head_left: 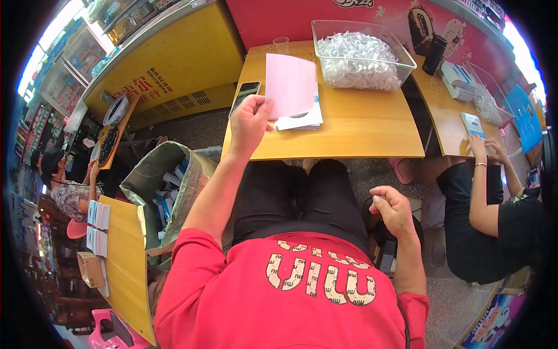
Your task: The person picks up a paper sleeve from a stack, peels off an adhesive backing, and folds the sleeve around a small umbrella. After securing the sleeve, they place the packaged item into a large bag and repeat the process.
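My left hand is closed on the near left edge of a pink sheet, held upright above the wooden table. The sheet's right edge is slightly blurred. Just below and behind it lies a small stack of white printed cards, partly covered by the sheet. A dark phone rests left of my wrist. My right hand is raised off the table, beside my right thigh, its fingers curled in with thumb against forefinger. Whatever it may hold is hidden.
A clear tub of white curled pieces stands at the table's back, near a clear cup. A woven sack of blue-white packages is left of my legs. At right, a co-worker's hands touch a blue-white pack.
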`<action>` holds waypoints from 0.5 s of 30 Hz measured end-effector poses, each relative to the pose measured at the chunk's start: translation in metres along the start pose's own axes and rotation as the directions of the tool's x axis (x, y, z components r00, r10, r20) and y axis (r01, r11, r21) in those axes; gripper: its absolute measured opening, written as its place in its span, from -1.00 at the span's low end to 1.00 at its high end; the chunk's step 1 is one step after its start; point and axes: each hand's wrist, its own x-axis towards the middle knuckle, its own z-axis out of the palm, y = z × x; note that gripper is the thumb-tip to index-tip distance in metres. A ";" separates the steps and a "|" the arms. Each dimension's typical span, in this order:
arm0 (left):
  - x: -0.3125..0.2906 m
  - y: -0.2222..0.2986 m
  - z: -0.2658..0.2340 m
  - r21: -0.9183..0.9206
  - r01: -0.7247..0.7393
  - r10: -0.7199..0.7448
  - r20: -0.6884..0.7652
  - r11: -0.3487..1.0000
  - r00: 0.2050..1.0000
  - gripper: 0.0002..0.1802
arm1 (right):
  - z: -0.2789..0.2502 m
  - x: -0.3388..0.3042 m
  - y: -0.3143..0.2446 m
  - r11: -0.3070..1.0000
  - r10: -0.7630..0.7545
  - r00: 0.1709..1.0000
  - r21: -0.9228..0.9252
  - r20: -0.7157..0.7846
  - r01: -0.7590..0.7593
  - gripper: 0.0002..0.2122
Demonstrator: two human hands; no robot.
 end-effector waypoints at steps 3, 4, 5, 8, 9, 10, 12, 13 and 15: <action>-0.045 0.037 0.015 -0.255 0.333 -0.258 0.287 0.908 0.923 -0.86 | 0.015 0.003 -0.014 0.965 -0.259 0.947 -0.006 -0.188 0.263 -0.88; -0.058 0.037 0.020 -0.250 0.394 -0.287 0.373 0.884 0.882 -0.86 | 0.021 0.007 -0.019 0.916 -0.400 0.881 -0.086 -0.254 0.391 -0.89; -0.070 0.033 0.024 -0.258 0.442 -0.297 0.451 0.859 0.842 -0.86 | 0.022 0.007 -0.034 0.828 -0.537 0.824 -0.301 -0.182 0.473 -0.88; -0.096 0.036 0.040 -0.262 0.591 -0.367 0.577 0.763 0.730 -0.84 | 0.039 0.007 -0.055 0.653 -0.689 0.725 -0.415 0.022 0.634 -0.83; -0.102 0.039 0.043 -0.314 0.648 -0.376 0.610 0.694 0.698 -0.82 | 0.044 0.007 -0.055 0.659 -0.680 0.733 -0.418 0.023 0.625 -0.83; -0.106 0.040 0.045 -0.359 0.697 -0.380 0.640 0.620 0.668 -0.80 | 0.049 0.009 -0.053 0.633 -0.685 0.726 -0.447 0.059 0.633 -0.82; -0.112 0.034 0.046 -0.398 0.748 -0.354 0.698 0.532 0.623 -0.75 | 0.052 0.011 -0.045 0.629 -0.665 0.741 -0.467 0.091 0.622 -0.80; -0.113 0.036 0.047 -0.406 0.764 -0.338 0.721 0.501 0.605 -0.72 | 0.053 0.012 -0.042 0.646 -0.661 0.746 -0.444 0.080 0.620 -0.80; -0.115 0.039 0.047 -0.412 0.781 -0.328 0.740 0.470 0.588 -0.68 | 0.052 0.012 -0.037 0.681 -0.644 0.762 -0.404 0.064 0.610 -0.81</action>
